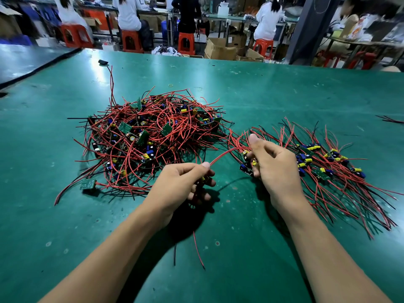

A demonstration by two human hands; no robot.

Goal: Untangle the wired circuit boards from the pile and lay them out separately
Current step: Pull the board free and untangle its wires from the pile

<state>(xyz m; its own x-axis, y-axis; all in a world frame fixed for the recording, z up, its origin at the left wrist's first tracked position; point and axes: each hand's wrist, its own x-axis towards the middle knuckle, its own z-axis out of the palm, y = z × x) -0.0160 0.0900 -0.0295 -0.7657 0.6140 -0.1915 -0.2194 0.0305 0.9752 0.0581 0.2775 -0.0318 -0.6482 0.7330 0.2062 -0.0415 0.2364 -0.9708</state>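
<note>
A tangled pile of small green circuit boards with red and black wires (153,136) lies on the green table, left of centre. To the right, separated boards (323,162) lie side by side with their wires fanned out. My left hand (185,182) pinches a red wire (225,154) and holds a small board, whose wires hang below the hand. My right hand (275,169) grips a wired circuit board (247,165) at the left edge of the laid-out row. The red wire arcs between both hands.
A single board (88,184) lies loose at the pile's lower left. A black object (102,61) and a yellow rubber band (170,85) lie farther back. Loose wires (391,119) lie at the right edge. Seated people on orange stools (185,43) work beyond the table.
</note>
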